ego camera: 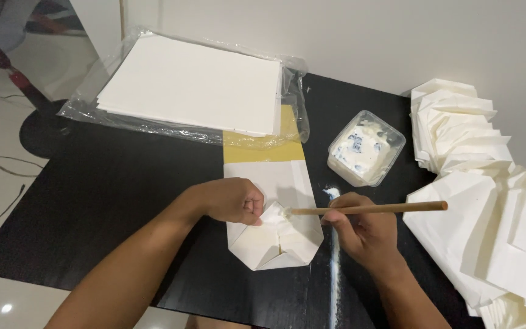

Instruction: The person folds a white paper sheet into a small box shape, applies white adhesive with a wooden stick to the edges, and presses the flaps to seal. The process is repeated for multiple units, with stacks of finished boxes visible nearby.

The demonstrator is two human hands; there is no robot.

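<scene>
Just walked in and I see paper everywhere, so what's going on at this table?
A person is gluing a white paper bag on a black table. The left hand pinches up a folded flap, while the right hand holds a wooden stick, its tip at the flap. A tub of white paste sits nearby, with folded bags stacked at right.

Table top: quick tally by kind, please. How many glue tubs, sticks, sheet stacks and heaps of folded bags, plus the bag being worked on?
Glue tub: 1
Wooden stick, in the right hand: 1
Stack of white sheets in clear wrap: 1
Paper bag being folded, pinched by the left hand: 1
Heap of folded bags: 1
Total: 5
</scene>
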